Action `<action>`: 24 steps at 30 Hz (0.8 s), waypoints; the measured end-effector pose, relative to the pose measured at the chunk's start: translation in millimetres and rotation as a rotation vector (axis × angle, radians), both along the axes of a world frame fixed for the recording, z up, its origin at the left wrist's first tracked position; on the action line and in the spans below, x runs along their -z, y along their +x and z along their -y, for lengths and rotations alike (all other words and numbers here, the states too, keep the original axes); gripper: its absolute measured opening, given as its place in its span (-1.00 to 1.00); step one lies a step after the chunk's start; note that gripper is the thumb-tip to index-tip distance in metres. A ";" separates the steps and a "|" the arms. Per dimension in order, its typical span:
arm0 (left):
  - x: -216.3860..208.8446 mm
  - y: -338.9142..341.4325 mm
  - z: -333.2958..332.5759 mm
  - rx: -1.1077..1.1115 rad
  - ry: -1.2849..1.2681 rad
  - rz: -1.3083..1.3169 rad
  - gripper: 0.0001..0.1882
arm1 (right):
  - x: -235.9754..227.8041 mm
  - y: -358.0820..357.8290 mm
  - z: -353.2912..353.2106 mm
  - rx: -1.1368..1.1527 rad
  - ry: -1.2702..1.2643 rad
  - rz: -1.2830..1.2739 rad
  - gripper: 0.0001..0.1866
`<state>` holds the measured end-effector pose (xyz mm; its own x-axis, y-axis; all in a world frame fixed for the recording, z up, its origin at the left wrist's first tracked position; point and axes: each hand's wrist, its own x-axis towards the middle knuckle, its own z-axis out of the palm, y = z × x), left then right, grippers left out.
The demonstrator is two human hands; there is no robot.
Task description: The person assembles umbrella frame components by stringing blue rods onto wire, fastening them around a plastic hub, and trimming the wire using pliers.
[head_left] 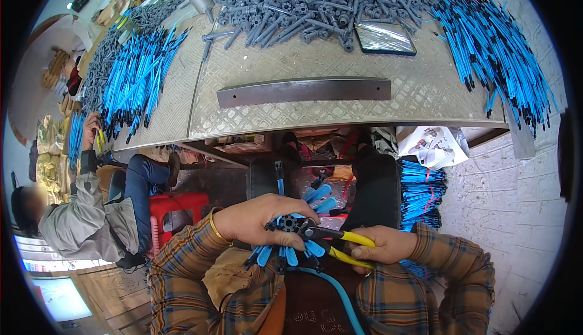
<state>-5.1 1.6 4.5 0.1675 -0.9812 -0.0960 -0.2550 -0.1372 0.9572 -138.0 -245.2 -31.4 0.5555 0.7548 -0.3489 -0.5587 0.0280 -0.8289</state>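
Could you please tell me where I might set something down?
Bare table lies between the metal bar and the grey parts, and between the bar and the right-hand blue rods; the far side is crowded with parts.

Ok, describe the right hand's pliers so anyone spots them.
Find the patterned table, then the plaid sleeves below. The right hand grips the pliers, their dark head near the black hub in the left hand. Yellow handles set them apart from the blue pieces.

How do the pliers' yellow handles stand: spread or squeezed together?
Spread: a clear gap shows between the yellow handles beside the right hand.
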 end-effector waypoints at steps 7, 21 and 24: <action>-5.6 -10.9 -6.5 -0.046 0.027 0.024 -0.56 | -16.9 0.9 2.1 -0.073 -0.151 0.043 -0.66; -6.7 -10.4 -8.2 -0.116 0.076 -0.031 -0.55 | 5.9 9.6 -8.7 -0.279 0.071 -0.291 -0.47; -8.4 -3.7 -12.0 -0.161 0.131 -0.097 -0.54 | 2.5 3.6 -21.3 -0.138 0.080 -0.322 -0.44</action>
<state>-8.7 13.6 12.9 0.3049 -0.9206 -0.2441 -0.1277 -0.2935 0.9474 -134.4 -223.9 -33.9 0.3174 0.8470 -0.4265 -0.7941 -0.0084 -0.6077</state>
